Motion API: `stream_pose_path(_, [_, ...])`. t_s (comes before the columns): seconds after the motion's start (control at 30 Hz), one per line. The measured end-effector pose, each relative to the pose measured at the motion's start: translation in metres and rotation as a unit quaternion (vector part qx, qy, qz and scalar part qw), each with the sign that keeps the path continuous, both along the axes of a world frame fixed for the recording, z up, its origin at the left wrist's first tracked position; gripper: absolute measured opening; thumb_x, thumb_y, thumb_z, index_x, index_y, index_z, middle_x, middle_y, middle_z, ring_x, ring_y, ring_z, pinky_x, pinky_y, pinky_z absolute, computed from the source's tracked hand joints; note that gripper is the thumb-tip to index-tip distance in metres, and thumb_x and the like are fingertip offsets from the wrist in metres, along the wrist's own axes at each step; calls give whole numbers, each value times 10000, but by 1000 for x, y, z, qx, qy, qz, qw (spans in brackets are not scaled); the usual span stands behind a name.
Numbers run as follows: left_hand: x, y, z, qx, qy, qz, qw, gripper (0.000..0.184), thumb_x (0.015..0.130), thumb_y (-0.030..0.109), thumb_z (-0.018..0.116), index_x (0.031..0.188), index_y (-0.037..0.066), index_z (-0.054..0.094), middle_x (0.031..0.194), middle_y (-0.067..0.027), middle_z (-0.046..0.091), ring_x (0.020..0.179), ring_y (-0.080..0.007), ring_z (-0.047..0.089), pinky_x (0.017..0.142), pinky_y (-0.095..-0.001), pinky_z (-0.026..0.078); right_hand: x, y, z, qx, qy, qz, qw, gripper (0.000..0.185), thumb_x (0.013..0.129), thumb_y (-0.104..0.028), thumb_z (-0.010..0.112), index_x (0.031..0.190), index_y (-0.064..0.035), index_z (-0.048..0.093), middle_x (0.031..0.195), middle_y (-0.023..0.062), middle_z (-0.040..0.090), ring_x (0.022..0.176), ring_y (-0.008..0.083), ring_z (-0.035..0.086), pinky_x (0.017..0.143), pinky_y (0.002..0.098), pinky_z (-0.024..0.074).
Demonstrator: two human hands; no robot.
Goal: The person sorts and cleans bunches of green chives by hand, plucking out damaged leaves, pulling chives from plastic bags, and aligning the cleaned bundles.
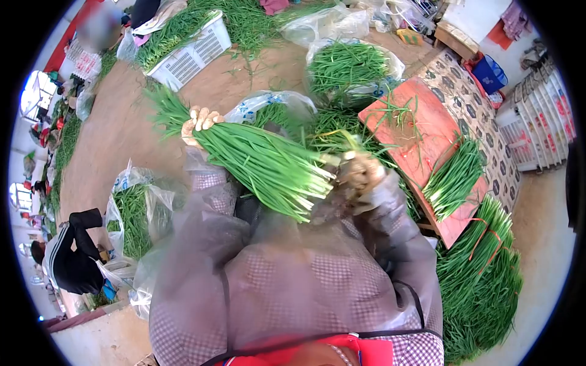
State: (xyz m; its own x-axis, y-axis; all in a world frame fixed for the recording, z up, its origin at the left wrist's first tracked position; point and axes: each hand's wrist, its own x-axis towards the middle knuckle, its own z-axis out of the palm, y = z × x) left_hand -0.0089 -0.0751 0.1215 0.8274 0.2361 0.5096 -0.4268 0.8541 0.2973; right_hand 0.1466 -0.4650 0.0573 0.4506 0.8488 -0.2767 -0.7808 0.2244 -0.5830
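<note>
Head-worn view from above, forward and down over both hands point(279, 145).

L hand point(203, 121) closed, R hand point(362, 173) blurry

Outer garment: purple-and-white checked smock point(317, 274) under a translucent, hazy plastic layer point(195, 268). Sleeves point(390, 210) – loose, creased, likewise filmed. Trim: narrow black piping point(293, 337). At neckline: bright red collar point(375, 352) – pale beaded necklace point(339, 354) inside.

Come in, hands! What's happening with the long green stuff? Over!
Left hand gripping green bundle. Right hand by its white ends, grip too blurred to tell. Red board to the right, not between hands.
</note>
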Motion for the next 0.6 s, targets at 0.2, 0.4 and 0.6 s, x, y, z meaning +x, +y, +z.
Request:
stream_pose_path(0.2, [0,-8,15,29,-58,1,998,90,815,104,547,904,110,542,682,16,500,739,-138,515,829,-317,397,12,-8,30,-117,-308,97,939,368,895,-363,608,1056,-35,646,870,66,673,699,158,623,631,279,494])
stream_pose_path(0.4, [22,-24,39,96,-109,-55,988,83,809,105,553,890,121,553,685,30,547,714,-119,541,788,-312,416,-48,69,67,-112,-293,125,941,328,911,-263,581,1099,5,597,1016,94,637,927,199,593,882,297,438])
stream_pose_path(0.6, [20,-19,42,140,-105,-58,983,75,805,113,563,880,124,560,663,37,562,713,-124,560,790,-317,425,-53,60,46,55,-105,-37,992,204,940,-168,518,875,8,599,894,106,643,816,201,608,792,333,482])
